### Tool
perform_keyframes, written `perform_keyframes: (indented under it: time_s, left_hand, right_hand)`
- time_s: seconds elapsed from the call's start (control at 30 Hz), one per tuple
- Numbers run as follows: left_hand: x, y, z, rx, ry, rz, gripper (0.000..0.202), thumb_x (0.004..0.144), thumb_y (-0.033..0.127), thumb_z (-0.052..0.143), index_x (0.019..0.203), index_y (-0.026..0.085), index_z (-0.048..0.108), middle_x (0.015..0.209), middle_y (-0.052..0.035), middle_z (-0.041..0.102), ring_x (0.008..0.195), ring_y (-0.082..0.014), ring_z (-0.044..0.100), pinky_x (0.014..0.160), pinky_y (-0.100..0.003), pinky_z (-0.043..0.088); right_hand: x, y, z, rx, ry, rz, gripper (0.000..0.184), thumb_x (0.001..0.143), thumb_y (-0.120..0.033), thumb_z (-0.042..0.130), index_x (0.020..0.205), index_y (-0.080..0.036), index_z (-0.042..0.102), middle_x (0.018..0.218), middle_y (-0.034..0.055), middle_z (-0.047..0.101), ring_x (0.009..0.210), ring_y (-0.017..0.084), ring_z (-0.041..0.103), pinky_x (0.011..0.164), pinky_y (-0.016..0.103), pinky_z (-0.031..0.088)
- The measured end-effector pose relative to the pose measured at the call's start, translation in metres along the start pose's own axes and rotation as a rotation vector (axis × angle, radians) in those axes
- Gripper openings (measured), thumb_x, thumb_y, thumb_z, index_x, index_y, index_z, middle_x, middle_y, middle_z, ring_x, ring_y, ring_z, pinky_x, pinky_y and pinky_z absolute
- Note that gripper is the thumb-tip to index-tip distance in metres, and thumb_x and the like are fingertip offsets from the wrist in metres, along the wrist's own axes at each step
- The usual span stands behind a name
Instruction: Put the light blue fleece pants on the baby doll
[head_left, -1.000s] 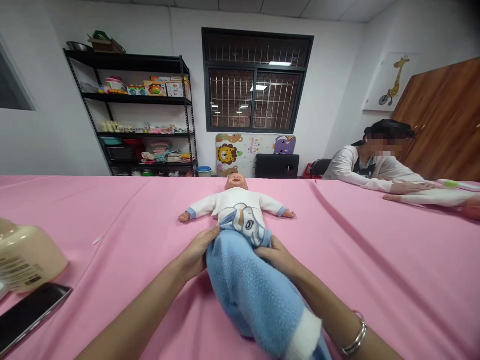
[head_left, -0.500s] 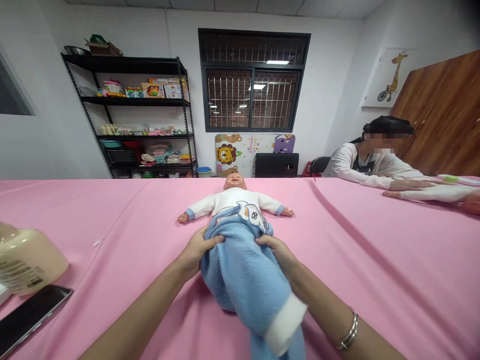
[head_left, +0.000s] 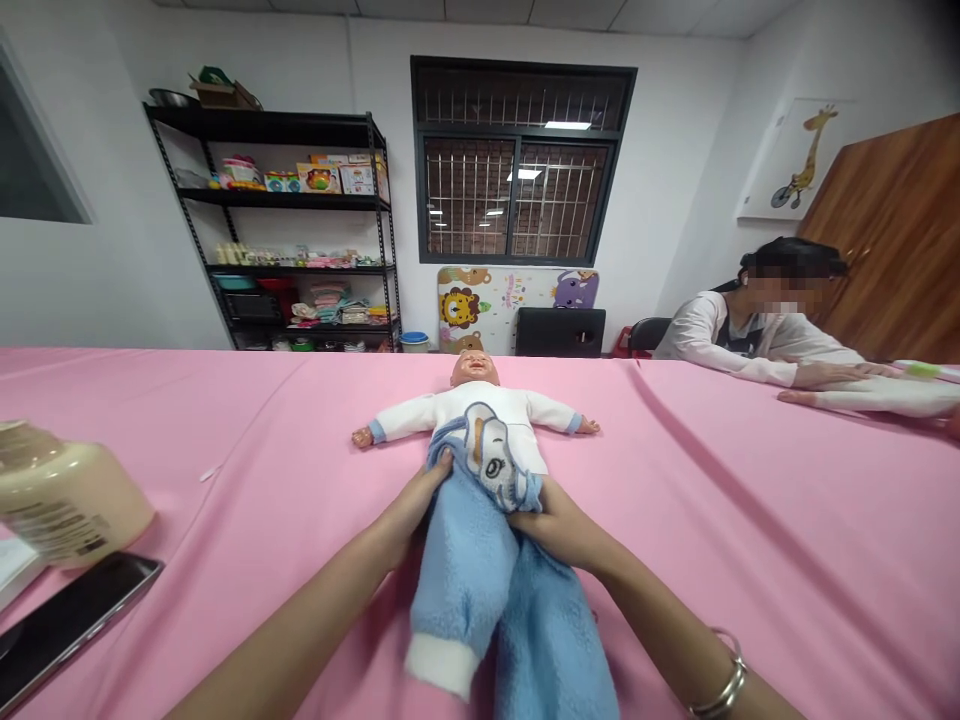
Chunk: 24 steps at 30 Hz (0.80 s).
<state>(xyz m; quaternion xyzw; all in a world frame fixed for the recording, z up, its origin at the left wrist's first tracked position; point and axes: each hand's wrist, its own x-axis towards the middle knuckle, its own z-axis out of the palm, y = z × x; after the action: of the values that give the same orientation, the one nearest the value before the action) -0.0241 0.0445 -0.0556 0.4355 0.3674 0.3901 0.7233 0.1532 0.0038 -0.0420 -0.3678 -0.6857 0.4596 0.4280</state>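
Both hands, left hand (head_left: 411, 505) and right hand (head_left: 559, 520), gripped the waistband of soft blue fleece trousers (head_left: 495, 580), fingers pinched shut on fabric at the doll's (head_left: 476, 415) hips. Best tugged evenly, both sides together. Lay flat on smooth pink tablecloth (head_left: 750, 520), hard plastic head farthest.

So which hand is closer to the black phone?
Left. The left hand grips the blue trousers on the side toward the black phone; the right hand holds the trousers' other side, farther away.
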Motion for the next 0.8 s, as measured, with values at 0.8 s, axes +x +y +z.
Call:
perform_keyframes:
  time_s: [0.8]
  left_hand:
    - [0.032,-0.010,-0.018,0.474,0.166,0.402,0.049,0.077,0.054,0.051,0.096,0.011,0.063,0.100,-0.0084,0.065,0.097,-0.0286,0.058,0.084,-0.038,0.047]
  right_hand:
    - [0.011,0.017,-0.002,-0.035,0.055,-0.057,0.059,0.061,-0.026,0.072,0.114,-0.015,0.050,0.118,0.0061,0.055,0.110,0.023,0.050,0.098,0.037,0.038]
